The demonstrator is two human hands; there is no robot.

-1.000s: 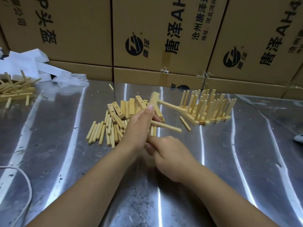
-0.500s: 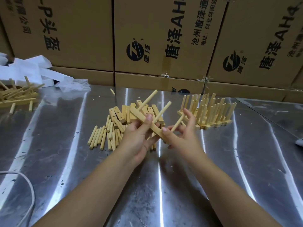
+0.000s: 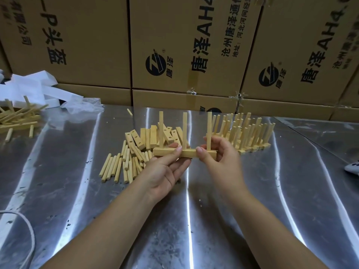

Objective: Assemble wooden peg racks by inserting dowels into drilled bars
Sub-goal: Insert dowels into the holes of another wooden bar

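I hold a wooden peg rack level above the steel table, its bar horizontal with three dowels standing upright in it. My left hand pinches the bar's left half from below and in front. My right hand grips the right end, fingers around the third dowel's base. Behind the rack lies a heap of drilled bars, with loose dowels spread in front of and left of it. Several assembled racks stand in a row at the right.
Stacked cardboard boxes wall off the back of the steel table. More dowels and white foam scraps lie at far left. A white cord curls at the lower left edge; a white object sits at the right edge.
The bar was tilted while my right hand brought a dowel to it. Now all three dowels stand in the bar, which both hands have turned level and upright.
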